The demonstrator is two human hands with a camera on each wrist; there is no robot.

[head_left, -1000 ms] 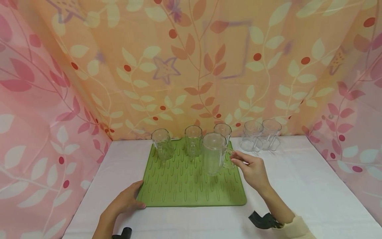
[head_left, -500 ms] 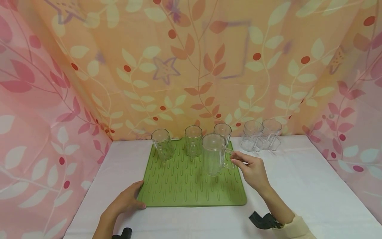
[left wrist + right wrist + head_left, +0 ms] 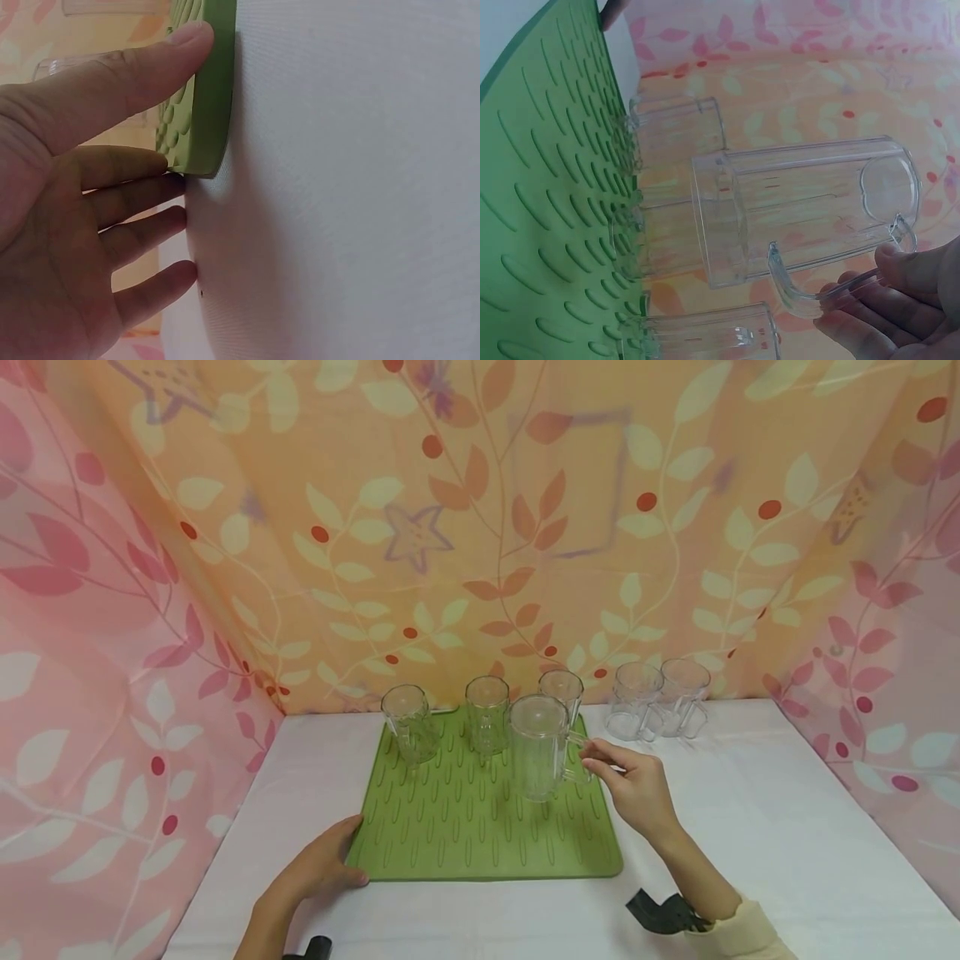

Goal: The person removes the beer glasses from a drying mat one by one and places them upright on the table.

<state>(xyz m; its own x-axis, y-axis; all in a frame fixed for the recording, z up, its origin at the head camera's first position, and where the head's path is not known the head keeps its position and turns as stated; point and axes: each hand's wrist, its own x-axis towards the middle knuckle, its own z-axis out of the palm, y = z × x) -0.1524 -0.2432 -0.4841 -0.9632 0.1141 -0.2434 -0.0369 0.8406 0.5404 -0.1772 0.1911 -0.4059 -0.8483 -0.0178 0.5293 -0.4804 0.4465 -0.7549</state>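
Observation:
A clear glass mug is held over the right part of the green ridged mat. My right hand pinches its handle between thumb and fingers. In the right wrist view, a gap separates the held mug from the mat; which end is its mouth I cannot tell. At the mat's near left corner rests my left hand. The left wrist view shows its thumb over the mat's edge and its fairly straight fingers beside the corner.
Along the mat's far edge stand three more glass mugs: left, middle and right. Two others stand close together on the white tablecloth, back right. A patterned curtain rises behind the table.

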